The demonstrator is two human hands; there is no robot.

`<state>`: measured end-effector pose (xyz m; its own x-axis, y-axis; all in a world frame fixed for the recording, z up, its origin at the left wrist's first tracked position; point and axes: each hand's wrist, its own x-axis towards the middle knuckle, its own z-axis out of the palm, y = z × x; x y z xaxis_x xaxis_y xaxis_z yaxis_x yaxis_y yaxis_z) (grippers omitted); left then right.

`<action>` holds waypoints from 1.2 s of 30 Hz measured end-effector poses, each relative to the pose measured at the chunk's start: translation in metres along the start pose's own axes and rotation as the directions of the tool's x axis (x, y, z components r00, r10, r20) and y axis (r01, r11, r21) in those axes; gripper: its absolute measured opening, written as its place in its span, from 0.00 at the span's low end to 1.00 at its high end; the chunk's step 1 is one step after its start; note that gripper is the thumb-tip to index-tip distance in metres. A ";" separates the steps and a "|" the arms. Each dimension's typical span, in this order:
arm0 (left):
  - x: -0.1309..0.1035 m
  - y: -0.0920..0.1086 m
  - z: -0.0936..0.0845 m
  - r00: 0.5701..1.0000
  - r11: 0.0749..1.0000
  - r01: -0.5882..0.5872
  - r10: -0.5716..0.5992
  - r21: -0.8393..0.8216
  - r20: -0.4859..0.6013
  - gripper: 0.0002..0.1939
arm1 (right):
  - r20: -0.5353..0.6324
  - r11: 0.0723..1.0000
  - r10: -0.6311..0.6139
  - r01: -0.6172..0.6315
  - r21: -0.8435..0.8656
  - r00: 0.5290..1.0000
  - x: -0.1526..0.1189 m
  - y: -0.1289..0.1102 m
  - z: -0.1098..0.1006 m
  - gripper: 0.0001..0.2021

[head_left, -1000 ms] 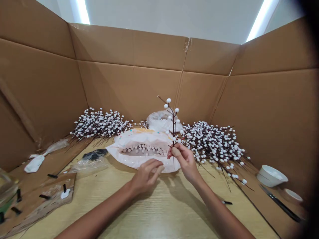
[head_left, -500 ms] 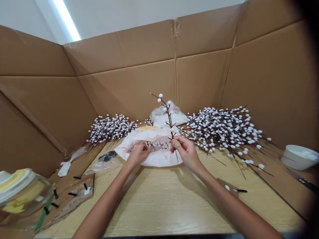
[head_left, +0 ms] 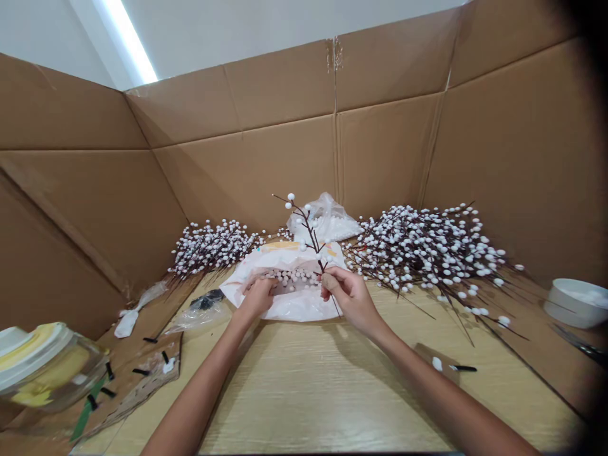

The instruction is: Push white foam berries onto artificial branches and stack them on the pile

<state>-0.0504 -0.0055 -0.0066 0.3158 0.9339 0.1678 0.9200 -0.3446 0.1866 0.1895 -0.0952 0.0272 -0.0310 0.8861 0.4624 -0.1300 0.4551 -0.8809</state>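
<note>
A thin brown artificial berry branch (head_left: 312, 235) with white balls stands tilted to the left, its lower stem pinched in my right hand (head_left: 350, 294). Below and behind it lies an open white plastic bag (head_left: 297, 310) with many small white balls on stems (head_left: 294, 277) showing in its mouth. My left hand (head_left: 259, 296) is at the left side of that mouth, fingers curled together; their tips are partly hidden, so I cannot make out what they hold.
Bunches of white-berry branches lie at back left (head_left: 211, 250) and right (head_left: 427, 247), a clear bag of white balls (head_left: 327, 221) between them. A white bowl (head_left: 577, 304) and scissors (head_left: 582, 345) are far right; a lidded clear container (head_left: 52, 370) is left. Cardboard walls (head_left: 247, 171) surround the table.
My right hand and the berry branch have shifted slightly left and down, the branch leaning further left. My left hand has moved slightly left at the bag's mouth.
</note>
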 end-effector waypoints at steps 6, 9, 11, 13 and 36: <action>0.000 0.012 -0.002 0.994 0.999 0.032 -0.032 -0.003 -0.103 0.11 | 0.022 0.999 -0.012 0.014 -0.051 1.000 -0.002 -0.002 0.001 0.13; -0.003 0.020 -0.012 0.989 1.000 -0.005 0.004 -0.008 -0.147 0.10 | 0.029 0.998 -0.012 0.014 -0.058 1.000 -0.002 -0.004 0.002 0.13; -0.005 0.023 -0.017 0.988 1.000 -0.024 0.023 -0.005 -0.154 0.11 | 0.033 0.998 -0.009 0.011 -0.062 0.999 -0.003 -0.005 0.001 0.13; -0.007 0.024 -0.018 0.992 1.000 -0.017 0.018 0.011 -0.129 0.10 | 0.038 0.998 -0.014 0.017 -0.067 0.999 -0.003 -0.005 0.001 0.14; 0.014 -0.012 -0.004 0.990 0.973 0.144 -0.141 0.179 -0.028 0.17 | 0.066 0.999 0.037 -0.035 -0.034 0.997 -0.004 -0.004 0.004 0.11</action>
<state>-0.0582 0.0111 -0.0026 0.1761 0.9701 0.1671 0.9824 -0.1840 0.0326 0.1865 -0.1008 0.0290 -0.1016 0.8948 0.4348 -0.0951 0.4263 -0.8996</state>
